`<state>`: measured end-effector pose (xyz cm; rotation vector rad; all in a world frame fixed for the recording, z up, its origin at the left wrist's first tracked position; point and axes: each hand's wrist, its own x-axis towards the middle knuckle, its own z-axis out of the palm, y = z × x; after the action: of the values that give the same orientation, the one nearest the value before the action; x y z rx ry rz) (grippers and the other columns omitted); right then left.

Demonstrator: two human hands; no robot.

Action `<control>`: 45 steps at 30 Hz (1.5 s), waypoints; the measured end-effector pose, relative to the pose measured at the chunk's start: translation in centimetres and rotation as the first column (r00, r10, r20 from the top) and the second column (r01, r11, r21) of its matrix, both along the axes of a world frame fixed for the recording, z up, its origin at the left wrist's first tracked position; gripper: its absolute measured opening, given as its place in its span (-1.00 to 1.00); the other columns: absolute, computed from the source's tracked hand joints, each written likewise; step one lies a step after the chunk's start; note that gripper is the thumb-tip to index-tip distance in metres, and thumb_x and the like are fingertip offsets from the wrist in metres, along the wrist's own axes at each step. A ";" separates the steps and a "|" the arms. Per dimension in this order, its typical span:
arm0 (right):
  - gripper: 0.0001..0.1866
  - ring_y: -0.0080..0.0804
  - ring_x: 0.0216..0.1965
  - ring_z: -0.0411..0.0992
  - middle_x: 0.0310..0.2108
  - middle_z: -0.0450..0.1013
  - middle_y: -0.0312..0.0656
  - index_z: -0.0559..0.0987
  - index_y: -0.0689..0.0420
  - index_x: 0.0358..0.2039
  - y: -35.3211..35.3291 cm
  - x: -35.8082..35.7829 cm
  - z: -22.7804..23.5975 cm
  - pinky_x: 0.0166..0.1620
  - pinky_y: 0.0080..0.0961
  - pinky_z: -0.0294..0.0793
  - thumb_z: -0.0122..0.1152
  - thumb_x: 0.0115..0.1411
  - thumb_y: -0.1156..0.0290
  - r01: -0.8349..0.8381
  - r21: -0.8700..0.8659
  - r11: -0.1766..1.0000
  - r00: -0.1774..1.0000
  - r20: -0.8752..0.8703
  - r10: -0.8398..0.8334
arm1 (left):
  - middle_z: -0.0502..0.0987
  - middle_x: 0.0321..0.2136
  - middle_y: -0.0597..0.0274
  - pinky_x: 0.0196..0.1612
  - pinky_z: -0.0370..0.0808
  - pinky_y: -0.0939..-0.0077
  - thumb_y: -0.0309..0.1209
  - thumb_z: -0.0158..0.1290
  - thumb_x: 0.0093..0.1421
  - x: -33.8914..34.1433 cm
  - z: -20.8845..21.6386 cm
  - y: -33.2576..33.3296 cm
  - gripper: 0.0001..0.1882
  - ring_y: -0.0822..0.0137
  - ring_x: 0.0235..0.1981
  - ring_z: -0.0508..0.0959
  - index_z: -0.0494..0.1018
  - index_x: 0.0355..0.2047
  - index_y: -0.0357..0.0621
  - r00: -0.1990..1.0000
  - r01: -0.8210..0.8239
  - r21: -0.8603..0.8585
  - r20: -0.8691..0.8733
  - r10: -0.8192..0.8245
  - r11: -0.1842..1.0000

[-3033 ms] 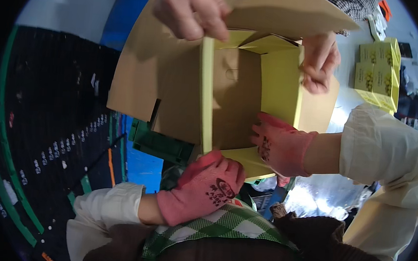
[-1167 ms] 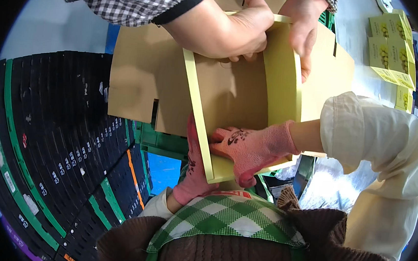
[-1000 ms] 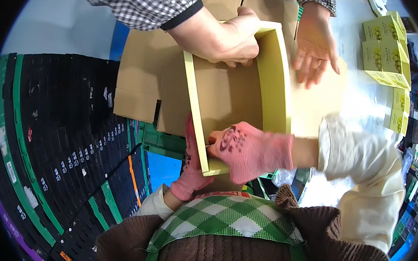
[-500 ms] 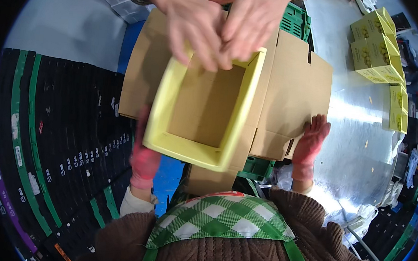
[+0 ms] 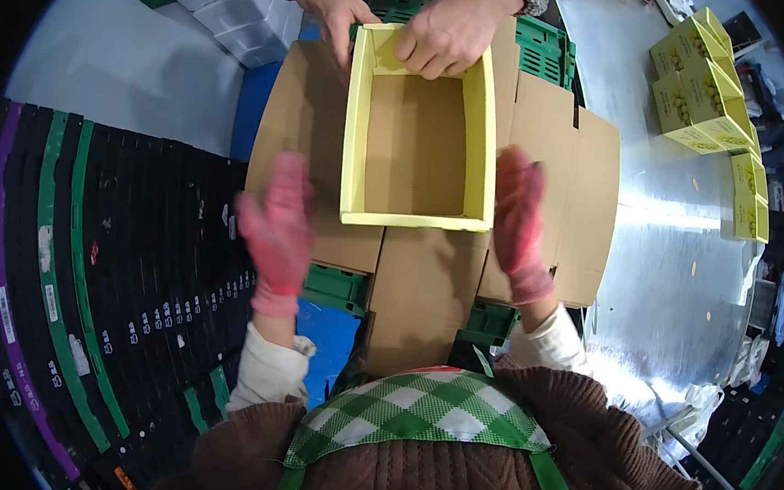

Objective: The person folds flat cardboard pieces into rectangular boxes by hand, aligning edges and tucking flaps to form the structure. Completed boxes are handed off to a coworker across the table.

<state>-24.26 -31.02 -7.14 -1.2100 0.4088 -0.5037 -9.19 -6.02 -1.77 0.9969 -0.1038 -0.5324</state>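
A yellow open carton (image 5: 415,220) with upright walls lies over a flattened brown cardboard sheet (image 5: 420,293). At its far end, a co-worker's one hand (image 5: 338,15) is at the left corner and the other hand (image 5: 455,29) grips the far wall. My left hand (image 5: 279,227), in a pink glove, is open in the air left of the carton, apart from it. Also pink-gloved, my right hand (image 5: 518,225) has its fingers stretched up beside the carton's right wall. Whether it touches the wall I cannot tell. Nothing shows in either of my hands.
Green crates (image 5: 547,50) show beneath and behind the cardboard. To the left stands a long row of stacked black crates (image 5: 160,264). A metal table (image 5: 665,230) runs along the right, with several yellow cartons (image 5: 699,90) on it. White boxes (image 5: 244,17) are at the far left.
The carton has shifted away from me and straightened. My left hand has come off its left side. My right hand has moved from the right cardboard flap inward to the carton's right side.
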 end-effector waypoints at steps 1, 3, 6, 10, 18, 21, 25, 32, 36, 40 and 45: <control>-0.31 -0.31 0.38 -0.14 0.37 -0.10 -0.07 -0.09 0.22 0.35 -1.3 0.6 1.1 0.38 -0.37 -0.21 -0.40 0.40 -0.01 0.156 0.037 0.987 0.987 0.034 -0.157 | 0.08 0.32 0.15 0.37 -0.14 0.30 0.26 -0.39 0.27 1.8 0.6 0.5 -0.16 0.25 0.35 0.01 -0.02 0.34 -0.12 0.980 -0.195 -0.057 -0.037 0.193 0.979; -0.24 -0.25 0.41 -0.26 0.40 -0.25 -0.05 -0.21 0.19 0.36 -1.8 1.9 1.8 0.39 -0.37 -0.30 -0.35 0.38 -0.06 0.351 0.086 0.932 0.936 0.009 -0.353 | 0.13 0.28 0.12 0.35 -0.09 0.32 0.14 -0.34 0.29 4.2 0.2 -0.8 -0.23 0.25 0.32 0.05 0.02 0.31 -0.16 0.914 -0.401 -0.067 0.029 0.404 0.913; -0.18 -0.15 0.41 -0.27 0.39 -0.28 0.05 -0.22 0.23 0.35 0.0 5.5 -0.4 0.38 -0.36 -0.26 -0.28 0.35 -0.10 0.087 -0.272 0.958 0.970 -0.197 -0.144 | 0.21 0.18 0.07 0.29 0.05 0.34 -0.16 -0.20 0.30 2.4 -6.7 -4.3 -0.40 0.22 0.22 0.17 0.09 0.25 -0.26 0.687 -0.358 0.509 0.712 -0.149 0.782; -0.24 -0.10 0.38 -0.13 0.35 -0.11 0.09 -0.05 0.26 0.32 -2.2 6.4 -0.8 0.36 -0.34 -0.12 -0.21 0.35 -0.05 0.061 -0.210 0.976 0.985 -0.144 -0.092 | 0.26 0.14 0.01 0.25 0.14 0.33 -0.34 -0.11 0.30 2.0 -5.3 -6.6 -0.48 0.17 0.18 0.24 0.13 0.20 -0.34 0.500 -0.447 0.536 0.813 -0.296 0.716; -0.31 -0.27 0.25 0.17 0.18 0.24 -0.09 0.21 0.25 0.23 0.5 -0.4 1.7 0.29 -0.36 0.09 -0.24 0.36 -0.10 0.082 0.031 0.996 0.997 -0.016 -0.082 | 0.21 0.18 0.02 0.23 0.21 0.21 -0.19 0.10 0.20 0.1 6.2 -6.5 -0.27 0.13 0.20 0.26 0.04 0.26 -0.22 0.542 -0.060 0.392 0.785 -0.300 0.918; -0.27 -0.33 0.21 0.20 0.18 0.23 -0.12 0.18 0.26 0.24 2.5 -0.7 4.0 0.26 -0.39 0.11 -0.34 0.36 -0.14 -0.001 0.072 0.997 1.000 -0.012 0.002 | 0.34 0.05 -0.07 0.14 0.31 0.40 -0.27 0.20 0.09 -1.1 9.5 -10.4 -0.26 0.23 0.12 0.35 0.12 0.17 -0.34 0.163 0.167 0.814 0.534 -0.829 0.557; -0.28 -0.31 0.20 0.17 0.15 0.24 -0.08 0.16 0.26 0.24 3.3 -1.2 2.5 0.24 -0.39 0.08 -0.36 0.36 -0.12 -0.071 0.053 0.996 0.996 -0.057 0.074 | 0.43 -0.19 0.08 -0.32 0.44 0.42 -0.18 0.17 0.08 2.4 6.7 -16.1 -0.45 0.40 -0.33 0.45 0.28 -0.05 -0.27 -0.129 0.651 0.590 -0.534 -0.836 -0.478; -0.27 -0.19 -0.03 0.39 -0.07 0.36 0.00 0.13 0.21 0.24 3.6 -0.2 3.6 0.08 -0.24 0.34 -0.23 0.31 -0.15 -0.072 0.187 0.980 0.993 -0.083 0.089 | 0.29 -0.02 0.19 -0.38 0.44 0.62 -0.02 0.27 -0.04 1.4 -0.4 -14.1 -0.02 0.49 -0.38 0.47 0.06 0.27 -0.20 -0.294 0.541 0.742 -0.275 -0.915 -0.397; -0.25 -0.11 -0.05 0.39 -0.07 0.33 0.04 0.11 0.21 0.24 3.4 0.9 3.6 0.04 -0.20 0.38 -0.25 0.30 -0.17 -0.083 0.111 0.990 0.995 0.068 0.076 | 0.39 -0.14 0.23 -0.42 0.45 0.63 -0.02 0.25 0.00 2.0 -1.1 -13.7 -0.10 0.58 -0.50 0.45 0.12 0.23 -0.18 -0.323 0.577 0.767 -0.101 -0.941 -0.280; -0.21 -0.10 0.02 0.34 0.08 0.21 0.05 0.11 0.24 0.25 4.0 0.2 2.1 0.08 -0.20 0.34 -0.32 0.30 -0.21 0.018 -0.303 0.953 0.988 -0.140 -0.063 | 0.41 -0.32 0.27 -0.35 0.43 0.58 -0.32 0.23 -0.02 3.1 4.2 -17.7 -0.36 0.45 -0.42 0.44 0.29 0.08 -0.20 -0.327 0.732 0.433 -0.455 -0.829 -0.526; -0.28 -0.06 0.18 0.19 0.19 0.12 0.09 0.12 0.31 0.25 2.9 -0.3 0.7 0.23 -0.25 0.14 -0.25 0.34 -0.06 0.018 -0.277 0.961 0.998 -0.054 -0.035 | 0.40 -0.37 0.32 -0.38 0.40 0.56 -0.48 0.16 -0.08 2.6 5.3 -18.2 -0.46 0.48 -0.42 0.39 0.37 -0.01 -0.16 -0.233 0.827 0.442 -0.292 -0.928 -0.347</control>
<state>-24.58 -28.07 -6.43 -1.4933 0.4147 -0.5624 -6.64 -24.21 3.53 1.3478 -1.1839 -2.1974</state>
